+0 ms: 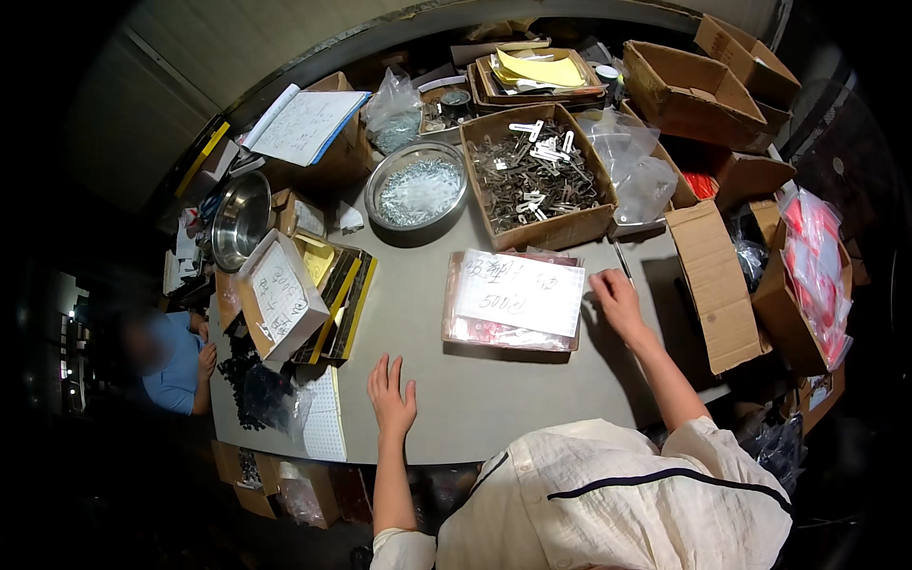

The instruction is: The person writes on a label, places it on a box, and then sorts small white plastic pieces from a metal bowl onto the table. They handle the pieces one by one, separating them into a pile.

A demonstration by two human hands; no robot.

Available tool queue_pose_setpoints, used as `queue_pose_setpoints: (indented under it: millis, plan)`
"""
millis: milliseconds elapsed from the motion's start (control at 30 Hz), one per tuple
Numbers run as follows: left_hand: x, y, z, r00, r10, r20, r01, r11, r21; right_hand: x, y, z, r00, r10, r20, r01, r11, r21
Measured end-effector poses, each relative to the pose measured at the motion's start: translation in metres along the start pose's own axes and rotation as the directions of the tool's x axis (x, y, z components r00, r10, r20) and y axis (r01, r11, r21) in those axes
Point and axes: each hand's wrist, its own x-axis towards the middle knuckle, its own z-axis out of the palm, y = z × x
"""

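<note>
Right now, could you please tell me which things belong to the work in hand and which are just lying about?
In hand: flat clear bag stack under a white paper sheet, right hand, left hand.
Lying about: round steel bowl of small parts, cardboard box of metal pieces.

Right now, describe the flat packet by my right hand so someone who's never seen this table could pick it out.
On the grey table, look just below the open carton of metal parts. The packet lies flat there, the right hand at its right edge. Unlike the boxes and bowls around it, it is clear plastic with red inside and a white handwritten sheet on top.
</note>
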Motion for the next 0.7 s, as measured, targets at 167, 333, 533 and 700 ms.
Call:
queue_pose_setpoints:
  millis: [167, 333, 533, 700]
  plan:
    - [0.001, -0.002, -0.004, 1.0, 0.014, 0.005, -0.015, 1.0, 0.023, 0.003, -0.026, 0.011, 0.999, -0.035, 0.04, 0.037, 0.998, -0.048]
    - [-0.001, 0.001, -0.004, 1.0, -0.003, 0.012, 0.003, 1.0, 0.027, 0.012, -0.021, 0.008, 0.996, -0.088, 0.002, 0.088, 0.994, -0.061]
    - [0.0, 0.004, -0.004, 1.0, -0.015, 0.019, 0.014, 1.0, 0.024, 0.01, -0.013, 0.025, 0.992, 0.081, 0.094, -0.089, 0.993, 0.079]
    - [0.0, 0.002, -0.002, 1.0, -0.022, 0.006, 0.022, 1.0, 0.005, 0.002, -0.024, 0.04, 0.945, 0.217, 0.243, -0.276, 0.931, 0.24]
